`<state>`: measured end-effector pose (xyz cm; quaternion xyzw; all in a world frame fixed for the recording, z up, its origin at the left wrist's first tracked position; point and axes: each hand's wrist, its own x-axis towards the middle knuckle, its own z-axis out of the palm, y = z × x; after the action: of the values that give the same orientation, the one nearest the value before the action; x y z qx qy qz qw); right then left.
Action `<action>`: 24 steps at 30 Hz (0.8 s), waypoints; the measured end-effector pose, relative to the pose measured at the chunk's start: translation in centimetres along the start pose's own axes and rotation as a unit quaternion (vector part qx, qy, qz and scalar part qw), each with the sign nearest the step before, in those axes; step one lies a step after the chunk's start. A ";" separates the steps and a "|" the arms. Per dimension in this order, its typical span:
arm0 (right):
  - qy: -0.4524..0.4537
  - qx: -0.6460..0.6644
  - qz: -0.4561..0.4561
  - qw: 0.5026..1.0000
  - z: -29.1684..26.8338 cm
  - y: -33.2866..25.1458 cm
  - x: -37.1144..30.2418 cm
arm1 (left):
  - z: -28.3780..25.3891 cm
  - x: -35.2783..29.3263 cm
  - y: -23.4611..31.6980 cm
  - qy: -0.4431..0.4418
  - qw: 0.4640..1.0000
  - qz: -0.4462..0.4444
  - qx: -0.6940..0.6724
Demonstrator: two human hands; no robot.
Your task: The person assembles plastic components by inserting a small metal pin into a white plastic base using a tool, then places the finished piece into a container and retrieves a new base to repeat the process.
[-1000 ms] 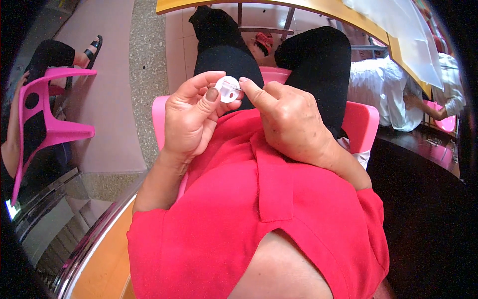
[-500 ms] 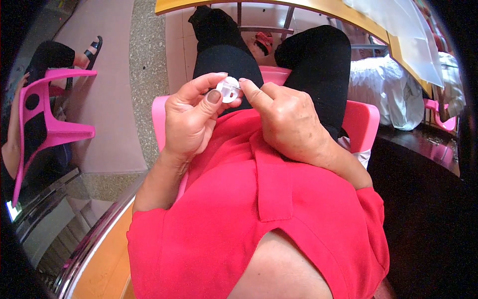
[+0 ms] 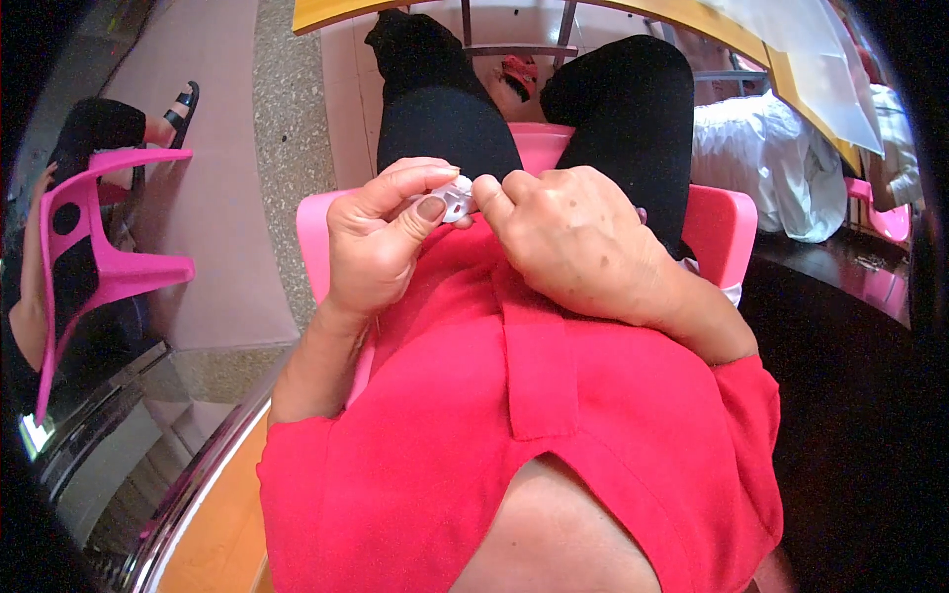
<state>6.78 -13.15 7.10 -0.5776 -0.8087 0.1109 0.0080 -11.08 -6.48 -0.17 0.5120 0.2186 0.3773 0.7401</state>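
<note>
Between the thumb and fingers of my left hand (image 3: 381, 227) is a small round white plastic piece (image 3: 456, 201) with cut-outs and a small red spot. It is held tilted above my lap. My right hand (image 3: 573, 237) comes in from the other side with its fingers curled, the index fingertip at the piece's right edge. Its thumb and the undersides of its fingers are hidden, so anything pinched there does not show.
I sit on a pink plastic chair (image 3: 720, 232). A wooden-topped table (image 3: 395, 8) stands ahead, with translucent sheeting (image 3: 806, 64) over its right corner. White cloth (image 3: 766, 163) hangs at the right. At the left, another pink chair (image 3: 89, 227) appears with a person on it.
The white piece has tilted and moved slightly lower. My right index finger, stretched out before, is now bent in at the piece's edge.
</note>
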 end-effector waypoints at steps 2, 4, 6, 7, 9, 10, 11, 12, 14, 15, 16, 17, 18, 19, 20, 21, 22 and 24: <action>-0.019 -0.002 -0.027 0.999 -0.2 0.2 0.0 | 0.0 -0.1 -0.1 -0.002 1.000 -0.007 -0.008; -0.010 0.002 -0.022 1.000 -0.1 0.2 0.0 | 0.0 0.0 -0.2 -0.003 1.000 -0.012 -0.015; -0.001 0.006 -0.019 1.000 0.1 0.2 -0.1 | 0.0 0.2 -0.2 -0.001 0.996 -0.050 -0.075; 0.003 0.012 -0.004 1.000 0.3 0.1 -0.2 | 0.0 0.2 -0.2 -0.001 0.996 -0.051 -0.074; 0.009 0.018 0.012 1.000 0.6 0.1 -0.2 | -0.1 0.3 -0.2 -0.002 0.986 -0.083 -0.144; 0.017 0.034 0.023 0.999 0.7 0.1 -0.2 | -0.1 0.4 -0.2 -0.003 0.986 -0.083 -0.144; 0.024 0.050 0.033 0.998 0.7 0.1 -0.2 | 0.0 0.5 -0.1 0.002 0.984 -0.086 -0.157; 0.024 0.050 0.033 0.998 0.7 0.1 -0.3 | 0.0 0.5 -0.1 0.008 0.982 -0.089 -0.169; 0.079 0.060 0.032 0.995 0.7 0.1 -0.6 | 0.0 0.5 0.0 0.008 0.979 -0.089 -0.182; 0.079 0.060 0.031 0.995 0.7 0.1 -0.7 | 0.0 0.6 0.0 0.008 0.977 -0.089 -0.194; 0.075 0.063 0.034 0.995 0.6 0.2 -0.7 | 0.0 0.5 0.1 0.009 0.977 -0.089 -0.194; 0.070 0.067 0.036 0.995 0.5 0.2 -0.7 | 0.0 0.5 0.1 0.013 0.976 -0.093 -0.197; 0.070 0.067 0.036 0.995 0.5 0.1 -0.7 | 0.0 0.5 0.2 0.017 0.975 -0.097 -0.201; 0.077 0.049 0.035 0.995 0.4 0.0 -0.7 | 0.0 0.5 0.1 0.017 0.975 -0.097 -0.201; 0.085 0.031 0.033 0.995 0.4 0.0 -0.7 | 0.0 0.5 0.1 0.014 0.977 -0.089 -0.192; 0.085 0.031 0.034 0.995 0.4 -0.1 -0.7 | 0.0 0.6 0.0 0.010 0.980 -0.081 -0.183; 0.088 0.013 0.033 0.996 0.3 -0.2 -0.7 | -0.2 0.5 -0.1 0.009 0.980 -0.081 -0.183; 0.091 -0.005 0.032 0.995 0.3 -0.3 -0.7 | -0.4 0.4 -0.2 -0.017 0.988 -0.071 -0.137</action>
<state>6.65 -13.95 6.92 -0.6110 -0.7863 0.0534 0.0752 -11.06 -5.92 -0.47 0.3953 0.1874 0.3416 0.8318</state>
